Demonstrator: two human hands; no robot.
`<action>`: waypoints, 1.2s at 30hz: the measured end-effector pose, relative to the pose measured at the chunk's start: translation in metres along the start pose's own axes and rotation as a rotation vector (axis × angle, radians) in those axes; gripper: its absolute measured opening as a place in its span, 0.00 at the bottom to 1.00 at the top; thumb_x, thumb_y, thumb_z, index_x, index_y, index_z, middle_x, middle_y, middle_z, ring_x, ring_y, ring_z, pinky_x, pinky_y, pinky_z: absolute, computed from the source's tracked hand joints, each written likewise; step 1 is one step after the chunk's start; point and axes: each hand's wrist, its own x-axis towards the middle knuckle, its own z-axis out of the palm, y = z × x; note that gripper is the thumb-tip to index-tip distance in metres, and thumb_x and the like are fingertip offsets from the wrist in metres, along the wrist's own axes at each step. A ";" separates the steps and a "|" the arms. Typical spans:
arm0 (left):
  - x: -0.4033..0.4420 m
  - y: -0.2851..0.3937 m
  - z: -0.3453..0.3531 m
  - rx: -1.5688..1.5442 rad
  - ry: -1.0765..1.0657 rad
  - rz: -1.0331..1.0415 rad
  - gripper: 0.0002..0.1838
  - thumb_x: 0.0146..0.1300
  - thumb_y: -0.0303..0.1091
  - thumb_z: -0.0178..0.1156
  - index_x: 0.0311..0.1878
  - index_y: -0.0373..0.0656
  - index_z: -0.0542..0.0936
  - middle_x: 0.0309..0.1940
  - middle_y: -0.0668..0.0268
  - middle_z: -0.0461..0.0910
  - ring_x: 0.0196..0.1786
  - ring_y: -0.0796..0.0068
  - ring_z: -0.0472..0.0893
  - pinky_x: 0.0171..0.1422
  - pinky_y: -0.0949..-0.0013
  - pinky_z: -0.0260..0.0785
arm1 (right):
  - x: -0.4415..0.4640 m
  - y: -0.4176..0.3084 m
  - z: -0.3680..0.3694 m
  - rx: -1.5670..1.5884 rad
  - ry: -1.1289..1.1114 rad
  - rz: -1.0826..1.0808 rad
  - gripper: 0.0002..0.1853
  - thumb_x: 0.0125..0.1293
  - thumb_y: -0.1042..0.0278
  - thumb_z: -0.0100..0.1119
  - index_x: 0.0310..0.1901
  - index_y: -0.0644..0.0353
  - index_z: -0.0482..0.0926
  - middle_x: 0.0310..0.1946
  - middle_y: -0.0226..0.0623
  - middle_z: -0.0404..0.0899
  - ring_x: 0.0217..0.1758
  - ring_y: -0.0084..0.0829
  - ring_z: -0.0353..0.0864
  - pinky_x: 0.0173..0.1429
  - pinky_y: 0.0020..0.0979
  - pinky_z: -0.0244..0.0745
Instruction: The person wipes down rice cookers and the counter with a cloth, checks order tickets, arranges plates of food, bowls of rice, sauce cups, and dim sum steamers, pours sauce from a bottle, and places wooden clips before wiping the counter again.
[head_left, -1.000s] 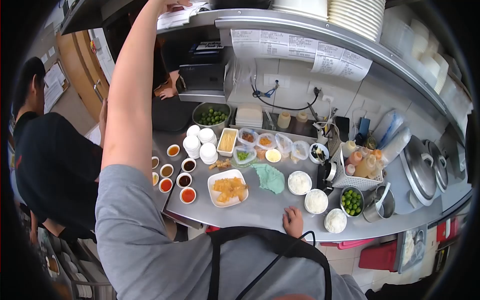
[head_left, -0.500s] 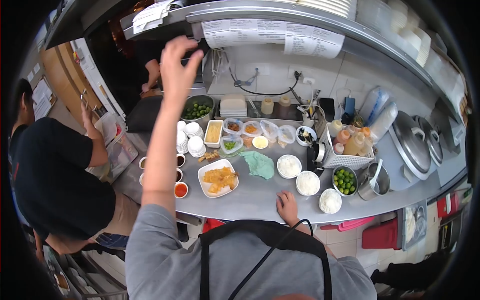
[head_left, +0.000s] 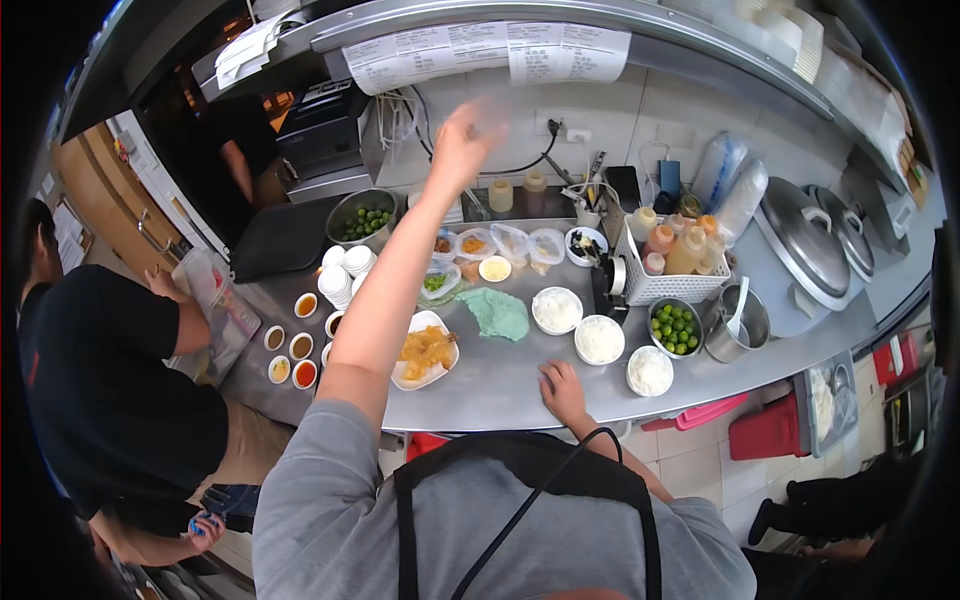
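Note:
My left hand [head_left: 468,145] is raised over the back of the counter, in front of the wall and below the hanging order slips [head_left: 490,52]. Motion smears its fingers, so I cannot make out whether they are closed. Under my left forearm, a white dish [head_left: 447,374] of golden fried food [head_left: 428,350] is partly covered. My right hand [head_left: 563,392] rests on the counter's front edge, fingers spread and nothing in them. Near it stand several white bowls of rice [head_left: 600,339], and a crumpled green cloth [head_left: 497,313] lies to their left.
Sauce cups [head_left: 304,375] and stacked white lids [head_left: 335,284] stand on the left. A basket of bottles [head_left: 672,285], a bowl of green citrus [head_left: 675,328] and a metal pot [head_left: 737,325] are on the right. A person in black [head_left: 125,370] stands close at left.
My left hand has swung right, from beside the slips' left end to beneath them. My right hand stays on the counter edge. The view has turned, and the person at left has lowered a hand.

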 end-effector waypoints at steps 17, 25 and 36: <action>0.015 0.026 0.021 -0.373 -0.101 -0.195 0.13 0.56 0.34 0.57 0.44 0.43 0.78 0.40 0.68 0.77 0.42 0.81 0.73 0.50 0.77 0.62 | -0.001 0.003 -0.001 0.026 0.007 0.013 0.12 0.50 0.73 0.56 0.39 0.58 0.74 0.42 0.41 0.70 0.44 0.42 0.69 0.48 0.36 0.66; 0.012 0.030 0.008 -0.448 -0.095 -0.235 0.12 0.55 0.33 0.57 0.42 0.43 0.79 0.35 0.67 0.78 0.35 0.81 0.72 0.43 0.76 0.65 | -0.002 0.008 0.004 0.032 0.019 0.000 0.11 0.51 0.74 0.55 0.38 0.59 0.74 0.41 0.42 0.70 0.44 0.43 0.69 0.47 0.36 0.66; -0.006 0.029 -0.013 -0.436 -0.168 -0.213 0.13 0.59 0.33 0.53 0.45 0.38 0.76 0.39 0.64 0.77 0.43 0.78 0.75 0.50 0.75 0.66 | -0.002 0.008 0.005 0.014 -0.012 -0.001 0.11 0.51 0.74 0.55 0.39 0.59 0.74 0.42 0.42 0.70 0.44 0.43 0.69 0.47 0.36 0.66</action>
